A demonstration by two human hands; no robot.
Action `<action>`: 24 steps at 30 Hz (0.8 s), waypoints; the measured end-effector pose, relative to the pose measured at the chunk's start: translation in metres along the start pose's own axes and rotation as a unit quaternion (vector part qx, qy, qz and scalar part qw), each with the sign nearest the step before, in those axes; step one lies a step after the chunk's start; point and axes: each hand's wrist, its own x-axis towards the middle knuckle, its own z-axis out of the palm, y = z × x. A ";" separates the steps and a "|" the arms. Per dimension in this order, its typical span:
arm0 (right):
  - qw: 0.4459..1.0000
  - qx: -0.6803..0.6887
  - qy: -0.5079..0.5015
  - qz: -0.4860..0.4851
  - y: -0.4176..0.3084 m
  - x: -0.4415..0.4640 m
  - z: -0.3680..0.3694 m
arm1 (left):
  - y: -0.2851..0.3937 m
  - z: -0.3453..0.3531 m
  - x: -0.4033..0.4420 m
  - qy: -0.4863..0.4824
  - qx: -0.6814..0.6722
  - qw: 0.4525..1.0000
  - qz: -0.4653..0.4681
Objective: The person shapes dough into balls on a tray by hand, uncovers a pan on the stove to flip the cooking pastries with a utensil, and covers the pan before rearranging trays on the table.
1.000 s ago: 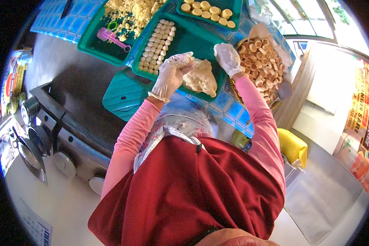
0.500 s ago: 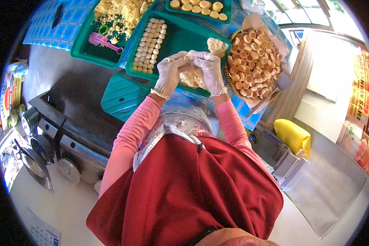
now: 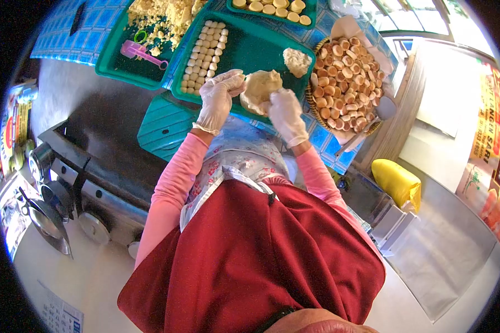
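Both my hands wear thin whitish gloves. My left hand point(image 3: 218, 99) is over the near edge of the green tray point(image 3: 250, 39), its fingers pinched together; whatever is between them is too small to make out. Beside it is a large pale lump of dough point(image 3: 263, 90). My right hand point(image 3: 286, 114), a little blurred, is curled at the dough's lower right edge, and its fingertips are hidden. Small white dough balls point(image 3: 204, 58) sit in tight rows on the tray's left side. A smaller, rough piece of dough point(image 3: 297, 62) lies at its right.
A tray of yellow crumbly mix point(image 3: 164, 22) holds a pink scoop point(image 3: 142, 53). Flat yellow rounds point(image 3: 269, 9) fill another tray behind. At right stands a basket of browned small cakes point(image 3: 347, 77). A dark griddle point(image 3: 111, 139) is at left, near a green lid point(image 3: 164, 130).
My hands were together over the tray and have separated. The left moved slightly left; the right came down toward me to the dough's edge. The large dough lump is now more exposed.
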 end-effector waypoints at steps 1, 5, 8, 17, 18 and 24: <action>0.988 0.105 0.112 0.035 -0.005 -0.002 0.021 | -0.002 -0.001 -0.001 0.002 -0.005 1.000 0.000; 0.995 0.086 0.050 -0.024 -0.003 0.001 0.011 | -0.012 -0.010 0.002 -0.064 -0.005 0.997 -0.042; 0.980 0.169 -0.042 0.097 0.003 0.013 0.002 | -0.017 -0.011 0.007 -0.061 -0.009 0.996 -0.062; 0.992 0.111 0.022 0.062 0.006 0.012 0.019 | -0.018 -0.007 0.003 -0.084 -0.016 0.993 -0.085; 0.969 0.242 0.021 0.033 0.012 0.012 0.012 | -0.016 -0.004 0.003 -0.087 -0.019 0.993 -0.080; 0.542 0.812 -0.070 0.206 0.009 0.000 -0.068 | -0.021 -0.001 0.003 -0.098 -0.008 0.994 -0.043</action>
